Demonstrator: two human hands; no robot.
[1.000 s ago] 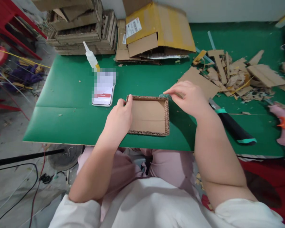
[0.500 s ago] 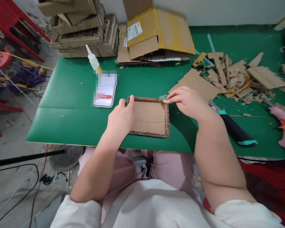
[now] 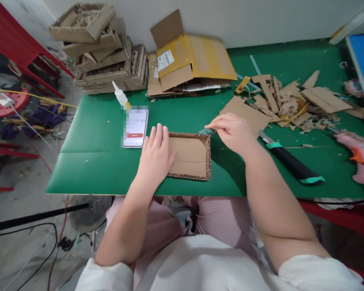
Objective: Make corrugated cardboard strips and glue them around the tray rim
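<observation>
A shallow cardboard tray [image 3: 188, 155] with corrugated-edge walls lies near the table's front edge. My left hand [image 3: 154, 155] rests over its left end, fingers stretched out and thumb reaching inside. Just beyond the tray's far right corner, my right hand [image 3: 230, 131] is closed in a pinch at a small translucent greenish piece [image 3: 205, 131]; its fingertips cover the piece's right end. A flat cardboard sheet [image 3: 248, 115] lies behind the right hand. Beside the right wrist is a box cutter [image 3: 291, 159] with a black and teal handle.
A phone [image 3: 136, 129] and a glue bottle [image 3: 120, 95] lie left of the tray. Stacked cardboard trays [image 3: 109, 60] and a yellow-taped box [image 3: 197, 58] stand at the back. Cardboard scraps [image 3: 285, 99] and a pink glue gun [image 3: 354, 151] are on the right.
My left hand has flattened out over the tray's left end. My right fingers have left the tray's far right corner and now pinch at the greenish piece. The view has shifted slightly.
</observation>
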